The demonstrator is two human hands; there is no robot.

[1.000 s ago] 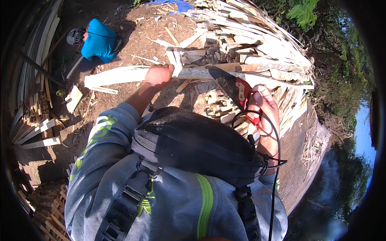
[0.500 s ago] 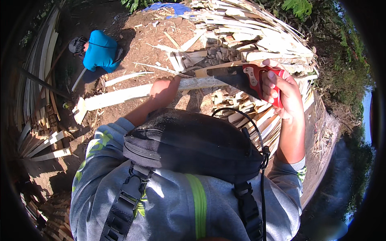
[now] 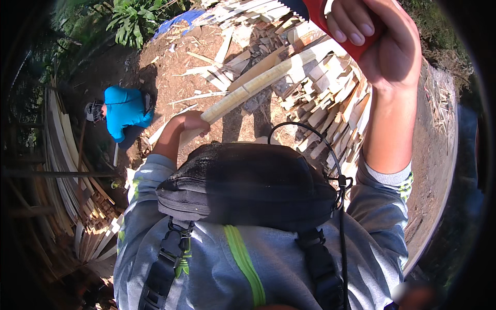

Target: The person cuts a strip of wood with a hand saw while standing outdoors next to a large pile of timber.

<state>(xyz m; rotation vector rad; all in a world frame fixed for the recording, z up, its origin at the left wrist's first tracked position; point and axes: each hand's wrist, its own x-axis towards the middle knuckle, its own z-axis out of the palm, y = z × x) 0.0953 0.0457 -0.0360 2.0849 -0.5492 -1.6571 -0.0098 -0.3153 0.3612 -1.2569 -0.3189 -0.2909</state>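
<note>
My left hand (image 3: 193,123) is closed around a long pale strip of wood (image 3: 248,89), which slants up and away to the right. The wood's far end overlaps the stacked offcuts in the view. High at the upper right, my right hand (image 3: 380,49) grips the red handle of a handsaw (image 3: 316,11). Only a small dark bit of the saw's blade shows at the top edge; the rest is out of the picture. The saw is raised apart from the strip.
A large pile of cut wood (image 3: 330,98) lies ahead and to the right. Another person in a blue top (image 3: 125,107) crouches at the left, beside long stacked planks (image 3: 64,150). A black bag (image 3: 248,183) hangs on my chest, with a cable (image 3: 323,142) looping off it.
The saw has come off the strip and risen up and to the right with my right hand. My left hand has shifted left and lower, and the strip now tilts more steeply.
</note>
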